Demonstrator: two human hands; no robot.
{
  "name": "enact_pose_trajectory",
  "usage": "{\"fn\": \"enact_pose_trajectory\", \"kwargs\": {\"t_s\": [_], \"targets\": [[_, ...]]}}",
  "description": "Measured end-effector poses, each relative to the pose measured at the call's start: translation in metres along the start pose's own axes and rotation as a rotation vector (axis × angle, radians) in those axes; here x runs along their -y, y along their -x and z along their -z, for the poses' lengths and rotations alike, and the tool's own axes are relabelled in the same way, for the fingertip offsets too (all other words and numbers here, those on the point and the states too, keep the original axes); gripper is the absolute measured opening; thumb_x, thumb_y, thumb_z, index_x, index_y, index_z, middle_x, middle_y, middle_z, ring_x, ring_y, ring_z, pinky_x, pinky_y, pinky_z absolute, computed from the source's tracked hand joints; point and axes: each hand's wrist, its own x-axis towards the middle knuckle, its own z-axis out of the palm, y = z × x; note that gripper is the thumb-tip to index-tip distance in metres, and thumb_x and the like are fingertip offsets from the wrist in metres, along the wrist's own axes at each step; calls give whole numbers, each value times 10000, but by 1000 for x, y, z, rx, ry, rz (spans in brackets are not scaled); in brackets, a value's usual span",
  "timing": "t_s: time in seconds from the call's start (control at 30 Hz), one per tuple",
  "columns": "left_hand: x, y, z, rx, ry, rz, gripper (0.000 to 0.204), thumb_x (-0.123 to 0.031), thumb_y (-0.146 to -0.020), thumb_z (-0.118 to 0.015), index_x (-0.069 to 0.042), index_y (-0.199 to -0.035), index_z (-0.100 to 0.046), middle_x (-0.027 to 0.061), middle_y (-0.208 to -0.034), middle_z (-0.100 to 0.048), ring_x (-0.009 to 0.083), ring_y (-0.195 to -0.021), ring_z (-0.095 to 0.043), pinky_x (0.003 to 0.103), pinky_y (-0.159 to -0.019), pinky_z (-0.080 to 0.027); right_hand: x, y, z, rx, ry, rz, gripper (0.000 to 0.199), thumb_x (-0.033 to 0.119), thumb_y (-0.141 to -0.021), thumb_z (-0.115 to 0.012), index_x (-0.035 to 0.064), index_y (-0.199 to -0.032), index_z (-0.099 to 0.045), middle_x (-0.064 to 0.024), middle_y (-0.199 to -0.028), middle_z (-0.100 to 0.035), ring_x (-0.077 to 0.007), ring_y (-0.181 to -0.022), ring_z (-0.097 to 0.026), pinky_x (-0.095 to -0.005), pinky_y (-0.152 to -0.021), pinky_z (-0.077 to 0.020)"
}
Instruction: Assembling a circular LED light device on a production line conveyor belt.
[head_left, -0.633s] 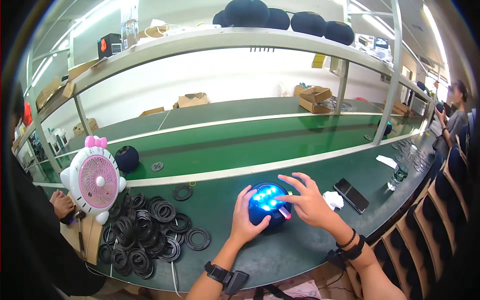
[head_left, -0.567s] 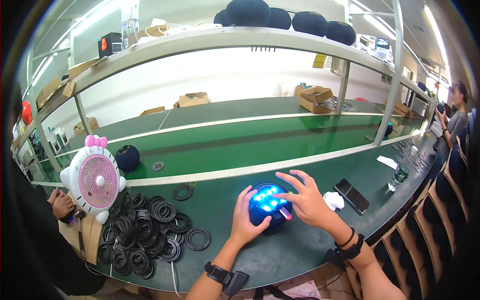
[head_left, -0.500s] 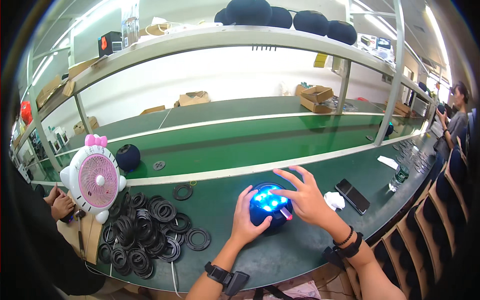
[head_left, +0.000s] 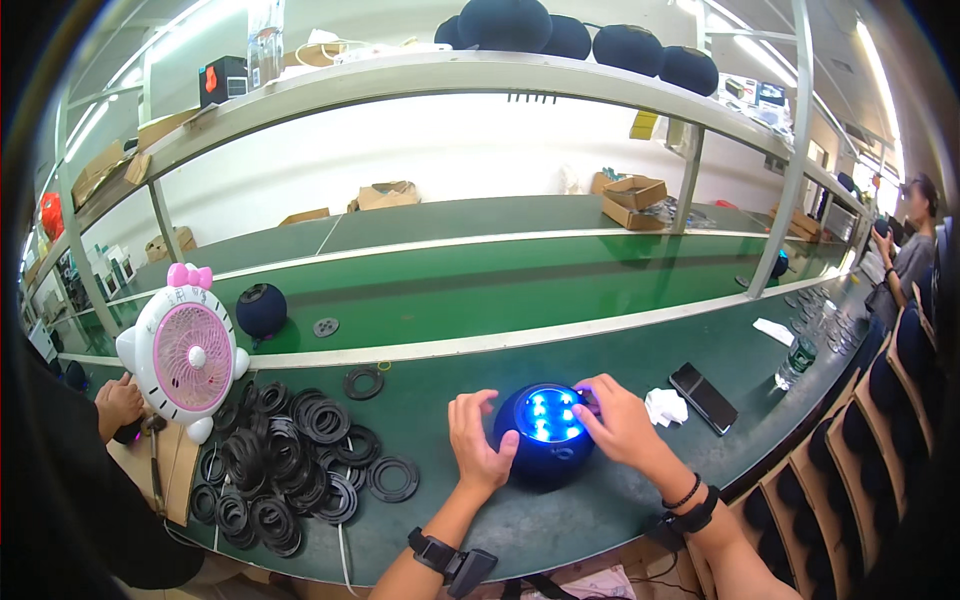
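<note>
A round dark blue speaker (head_left: pixel 545 467) stands on the green bench in front of me, its top glowing with blue-white lights. My left hand (head_left: pixel 478 445) is at its left side, fingers apart, with the thumb against the casing. At the upper right rim, my right hand (head_left: pixel 622 420) has thumb and fingers pinched together; what lies between them is hidden. A crumpled white tissue (head_left: pixel 666 407) and a black phone (head_left: pixel 703 397) lie right of that hand. Left of the speaker, black rings (head_left: pixel 285 450) are heaped, with one flat ring (head_left: pixel 393 479) nearest my left hand.
A white and pink fan (head_left: pixel 195 357) stands at left beside another person's hands (head_left: pixel 120 405). Behind the rail are another round speaker (head_left: pixel 262 312) and a small grey disc (head_left: pixel 326 327). A bottle (head_left: pixel 795 362) stands at right, near racked dark speakers (head_left: pixel 855 430). A shelf (head_left: pixel 480 72) spans above.
The speaker has turned, and the pink-and-white stick at its front right is out of sight. My right hand moved from above the lit top to the right rim; my left fingers loosened outward.
</note>
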Motion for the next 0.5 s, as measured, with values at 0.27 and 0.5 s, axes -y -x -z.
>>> {"fn": "enact_pose_trajectory", "kwargs": {"t_s": [0.27, 0.5], "targets": [[-10, 0, -6, 238, 208, -22, 1012, -419, -557, -878, 3, -1351, -413, 225, -1313, -479, 374, -1192, -515, 428, -1001, -436, -14, 0, -13, 47, 256, -24, 319, 310, -920, -525, 20, -799, -579, -134, -662, -584, -344, -625, -599, -439, -526, -439], [-12, -4, -12, 225, 190, -52, 986, -433, -539, -888, 25, -1303, -465, 226, -1298, -488, 362, -1188, -522, 417, -1009, -433, -93, 13, -52, -44, -1255, -561, 424, 366, -982, -458, 97, -655, -436, 5, -519, -393, -145, -410, -352, -295, -431, -295]]}}
